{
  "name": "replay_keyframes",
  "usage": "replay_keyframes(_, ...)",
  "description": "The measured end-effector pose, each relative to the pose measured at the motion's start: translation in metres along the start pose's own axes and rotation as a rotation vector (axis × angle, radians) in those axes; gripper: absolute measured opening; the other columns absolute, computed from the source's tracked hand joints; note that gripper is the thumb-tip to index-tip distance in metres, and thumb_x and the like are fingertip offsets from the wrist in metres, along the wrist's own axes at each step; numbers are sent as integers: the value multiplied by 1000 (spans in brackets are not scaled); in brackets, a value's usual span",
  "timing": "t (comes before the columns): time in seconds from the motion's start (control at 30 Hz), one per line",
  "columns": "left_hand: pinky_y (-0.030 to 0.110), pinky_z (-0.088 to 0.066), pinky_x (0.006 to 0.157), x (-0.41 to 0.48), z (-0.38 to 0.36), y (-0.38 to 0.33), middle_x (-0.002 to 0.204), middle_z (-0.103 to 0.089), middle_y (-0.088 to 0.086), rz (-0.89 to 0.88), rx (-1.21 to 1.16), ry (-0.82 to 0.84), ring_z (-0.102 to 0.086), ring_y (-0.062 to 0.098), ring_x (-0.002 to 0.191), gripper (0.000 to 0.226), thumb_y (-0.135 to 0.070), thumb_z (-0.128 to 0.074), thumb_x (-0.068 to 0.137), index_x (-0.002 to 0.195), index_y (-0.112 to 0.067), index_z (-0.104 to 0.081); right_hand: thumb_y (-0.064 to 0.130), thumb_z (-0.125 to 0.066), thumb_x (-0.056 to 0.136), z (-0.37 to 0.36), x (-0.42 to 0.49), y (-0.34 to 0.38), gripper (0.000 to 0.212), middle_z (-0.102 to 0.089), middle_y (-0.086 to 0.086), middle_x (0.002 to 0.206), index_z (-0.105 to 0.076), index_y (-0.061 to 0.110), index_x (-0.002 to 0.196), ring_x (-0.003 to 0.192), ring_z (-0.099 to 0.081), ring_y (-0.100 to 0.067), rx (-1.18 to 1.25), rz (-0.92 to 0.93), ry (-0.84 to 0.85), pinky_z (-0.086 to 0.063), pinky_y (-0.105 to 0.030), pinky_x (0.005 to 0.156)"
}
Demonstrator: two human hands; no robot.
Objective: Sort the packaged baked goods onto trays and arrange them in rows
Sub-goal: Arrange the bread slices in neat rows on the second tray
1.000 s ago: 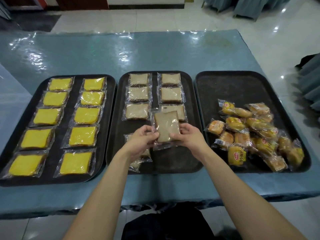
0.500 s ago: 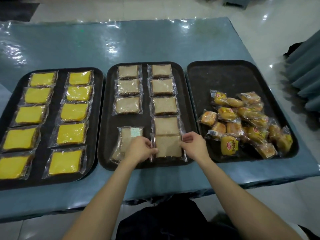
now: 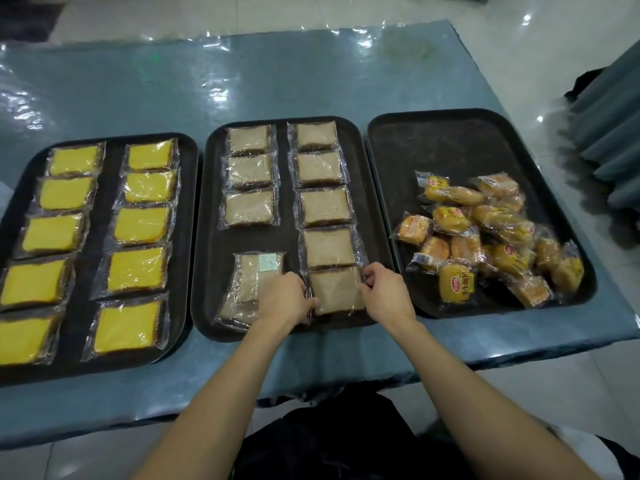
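Observation:
Three dark trays lie side by side on a blue table. The middle tray carries brown cake packets in two rows. My left hand and my right hand pinch the side edges of the nearest brown packet, which lies flat at the front of the right row. To its left a small stack of brown packets lies askew. The left tray holds yellow cake packets in two rows. The right tray has a loose heap of small orange bun packets.
The table has a glossy plastic cover and extends far behind the trays. Its front edge runs just below the trays. Grey-blue draped fabric hangs at the right. A dark garment sits below the table edge.
A second ago both hands held the brown packet in the air above the middle tray. It now lies flat at the front of the right row, both hands still on its edges.

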State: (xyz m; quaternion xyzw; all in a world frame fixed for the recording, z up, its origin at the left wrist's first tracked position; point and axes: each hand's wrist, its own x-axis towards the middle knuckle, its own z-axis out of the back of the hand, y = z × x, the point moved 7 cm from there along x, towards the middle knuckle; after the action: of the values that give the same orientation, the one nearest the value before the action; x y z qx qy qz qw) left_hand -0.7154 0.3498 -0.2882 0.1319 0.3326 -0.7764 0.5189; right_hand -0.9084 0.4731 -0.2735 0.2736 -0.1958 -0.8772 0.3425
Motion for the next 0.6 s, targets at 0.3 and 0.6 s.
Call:
replay_keyframes(0.3, 43, -60, 86, -35, 84, 42, 104, -72, -4, 92, 21, -590, -71, 24, 101, 41, -67, -72, 91, 107, -29, -68, 24, -63, 104, 26, -14, 49, 18, -66, -1, 108, -68, 15, 119, 97, -65, -21, -257, 236, -174, -58, -38, 81)
replay_keyframes(0.6, 46, -61, 95, -14, 56, 128, 125, -71, 10, 302, -117, -212, -70, 31, 112, 102, -84, -88, 58, 127, -13, -64, 34, -72, 100, -54, -16, 126, 23, -78, -3, 104, -71, 19, 117, 96, -73, -25, -131, 355, 207, -61, -40, 84)
